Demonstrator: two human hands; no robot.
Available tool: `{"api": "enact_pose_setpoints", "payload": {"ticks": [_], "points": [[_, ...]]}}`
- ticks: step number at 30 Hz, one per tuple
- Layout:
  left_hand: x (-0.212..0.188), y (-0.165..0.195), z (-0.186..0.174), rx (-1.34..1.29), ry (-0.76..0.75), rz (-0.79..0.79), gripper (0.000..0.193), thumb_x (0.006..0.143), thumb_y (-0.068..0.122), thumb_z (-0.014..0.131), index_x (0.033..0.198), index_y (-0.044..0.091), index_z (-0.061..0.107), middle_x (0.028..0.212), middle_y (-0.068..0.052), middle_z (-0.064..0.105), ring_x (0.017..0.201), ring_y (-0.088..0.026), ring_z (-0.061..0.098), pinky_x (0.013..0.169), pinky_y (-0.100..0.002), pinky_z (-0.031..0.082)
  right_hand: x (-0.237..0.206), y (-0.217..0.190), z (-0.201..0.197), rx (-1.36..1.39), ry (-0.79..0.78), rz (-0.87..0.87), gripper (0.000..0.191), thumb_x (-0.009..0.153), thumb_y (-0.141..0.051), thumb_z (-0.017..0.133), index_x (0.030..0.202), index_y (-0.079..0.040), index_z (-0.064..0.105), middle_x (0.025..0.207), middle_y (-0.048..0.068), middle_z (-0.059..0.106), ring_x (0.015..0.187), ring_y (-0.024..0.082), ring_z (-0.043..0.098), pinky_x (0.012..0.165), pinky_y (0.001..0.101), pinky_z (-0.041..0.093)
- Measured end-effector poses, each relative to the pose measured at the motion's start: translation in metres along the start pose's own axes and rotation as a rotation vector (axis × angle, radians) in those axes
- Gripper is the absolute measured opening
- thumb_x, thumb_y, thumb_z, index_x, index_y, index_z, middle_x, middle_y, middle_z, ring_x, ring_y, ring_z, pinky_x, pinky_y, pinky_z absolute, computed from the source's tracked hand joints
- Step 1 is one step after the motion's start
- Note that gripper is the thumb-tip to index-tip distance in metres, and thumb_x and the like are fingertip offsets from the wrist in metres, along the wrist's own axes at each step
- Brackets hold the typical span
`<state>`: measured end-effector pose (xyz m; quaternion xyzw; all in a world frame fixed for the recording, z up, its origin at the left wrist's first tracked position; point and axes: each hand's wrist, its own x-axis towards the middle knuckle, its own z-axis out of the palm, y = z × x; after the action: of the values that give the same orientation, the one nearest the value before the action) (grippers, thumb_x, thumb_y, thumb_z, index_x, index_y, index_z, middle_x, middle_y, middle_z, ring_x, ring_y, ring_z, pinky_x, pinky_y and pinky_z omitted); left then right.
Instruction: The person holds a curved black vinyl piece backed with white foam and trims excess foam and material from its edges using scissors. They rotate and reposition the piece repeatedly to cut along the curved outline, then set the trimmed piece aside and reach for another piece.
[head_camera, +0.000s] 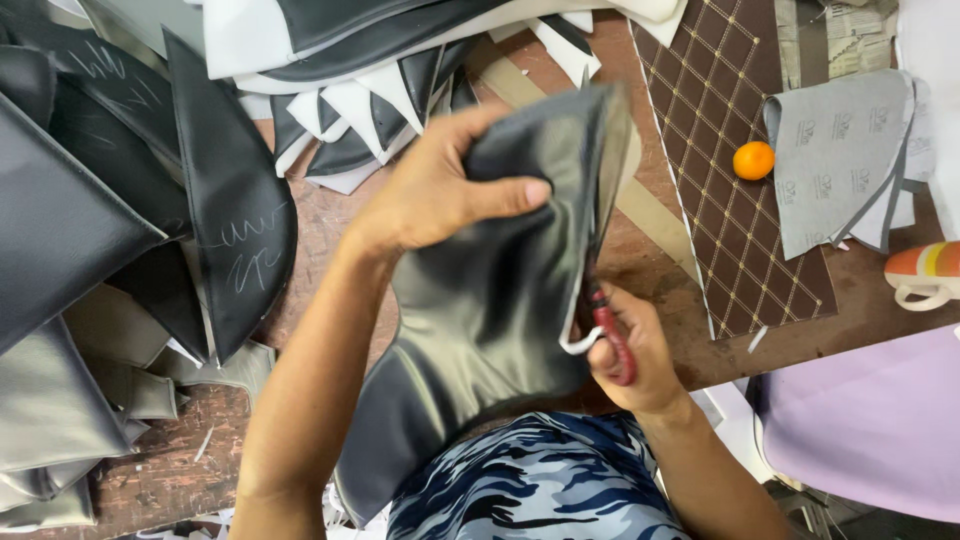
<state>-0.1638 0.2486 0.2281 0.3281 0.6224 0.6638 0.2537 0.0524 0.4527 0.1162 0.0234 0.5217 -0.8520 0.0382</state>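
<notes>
My left hand (440, 185) grips the upper edge of a black faux-leather piece (490, 310), thumb pressed on its front. The piece hangs down over my lap, with a white foam backing showing along its right edge. My right hand (632, 350) is closed around the red handles of scissors (612, 338). The blades run up along that right edge and are mostly hidden behind the piece.
Stacked black and grey cut pieces (120, 200) with chalk marks lie at the left, with more black-and-white ones (400, 60) at the top. A brown quilted panel (740, 170), an orange ball (753, 160), grey fabric (840, 160), a striped cup (925, 272) and lilac cloth (870, 420) are at the right on the wooden table (320, 250).
</notes>
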Motion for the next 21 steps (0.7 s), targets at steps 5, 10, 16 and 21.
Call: {"api": "enact_pose_setpoints", "payload": {"ticks": [5,10,16,21], "points": [[-0.002,-0.012,0.007,-0.069,-0.007,-0.075,0.044,0.087,0.019,0.087,0.123,0.002,0.067,0.104,0.005,0.069,0.097,-0.005,0.062,0.09,-0.023,0.054,0.002,-0.013,0.012,-0.02,0.035,-0.025,0.088,0.083,-0.054,0.084,0.141,0.007,0.059,0.104,-0.002,0.065,0.073,-0.003,0.047,0.059,0.0111,0.034],[-0.002,-0.008,0.008,-0.086,-0.01,-0.083,0.047,0.086,0.019,0.087,0.126,0.002,0.067,0.105,0.005,0.07,0.096,-0.005,0.063,0.09,-0.023,0.055,0.01,-0.011,0.019,0.11,0.022,-0.027,0.082,0.082,-0.043,0.089,0.138,0.007,0.057,0.113,0.004,0.069,0.092,0.007,0.062,0.077,0.0199,0.05],[-0.008,-0.027,0.004,-0.043,-0.006,-0.103,0.048,0.086,0.017,0.088,0.126,0.0,0.068,0.103,0.003,0.069,0.095,-0.006,0.061,0.088,-0.023,0.054,0.009,-0.005,0.013,0.167,0.052,0.029,0.08,0.076,-0.036,0.092,0.133,0.007,0.057,0.11,0.006,0.07,0.089,0.01,0.066,0.076,0.0239,0.055],[-0.044,-0.004,-0.002,-0.019,0.122,-0.153,0.056,0.079,0.021,0.088,0.127,0.001,0.067,0.105,0.0,0.071,0.092,-0.009,0.067,0.083,-0.028,0.057,0.008,-0.005,0.012,0.165,0.073,-0.067,0.069,0.084,-0.033,0.088,0.128,0.009,0.056,0.089,0.004,0.064,0.074,0.012,0.061,0.062,0.0247,0.049]]}}
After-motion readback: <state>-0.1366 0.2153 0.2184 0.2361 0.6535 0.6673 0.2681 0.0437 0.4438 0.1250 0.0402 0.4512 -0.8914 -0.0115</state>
